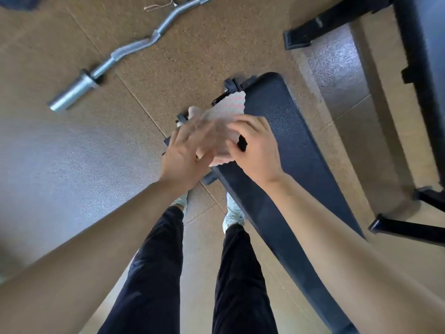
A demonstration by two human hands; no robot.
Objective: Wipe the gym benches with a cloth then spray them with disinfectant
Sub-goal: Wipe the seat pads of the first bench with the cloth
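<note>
- right hand [255, 145] pinches pink cloth [227, 110] above the flat bench [286, 133], likely refolding it before wiping
- left hand [184, 151] motion-blurred; can't tell if its fingers grip the cloth

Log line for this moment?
cloth: held above bench end | left hand: on cloth, blurred | right hand: pinches cloth | curl bar: on floor

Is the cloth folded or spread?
Partly spread: cloth fans out between left hand and right hand over the bench edge; blur hides any folds.
</note>
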